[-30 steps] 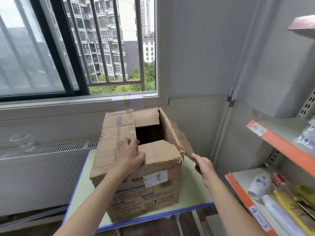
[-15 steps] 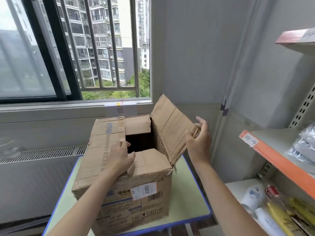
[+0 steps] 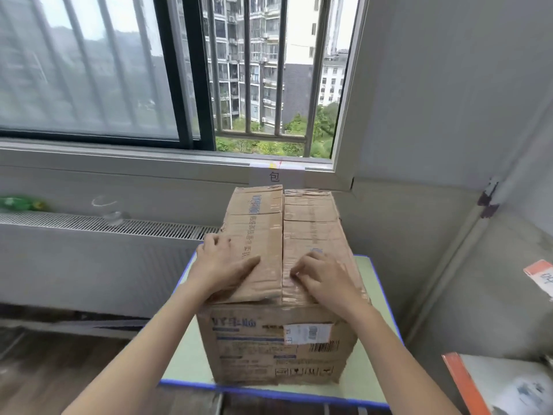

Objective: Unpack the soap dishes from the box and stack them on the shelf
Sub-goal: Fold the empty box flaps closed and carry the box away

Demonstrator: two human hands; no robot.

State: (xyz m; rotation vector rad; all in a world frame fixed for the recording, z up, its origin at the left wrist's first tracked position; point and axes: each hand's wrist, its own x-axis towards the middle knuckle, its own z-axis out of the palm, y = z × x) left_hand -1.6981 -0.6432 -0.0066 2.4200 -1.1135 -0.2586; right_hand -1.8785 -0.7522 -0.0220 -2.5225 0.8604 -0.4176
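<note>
We saw the cardboard box (image 3: 278, 339) standing upright on a pale green table with a blue edge (image 3: 371, 381), below the window. It was brown and worn, with blue print and a white shipping label on the side facing us. Both top flaps lay folded flat, their edges meeting along a seam down the middle of the lid, so the box was closed. The soap dishes could not be seen. An orange-edged shelf (image 3: 460, 384) showed at the lower right, blurred.
</note>
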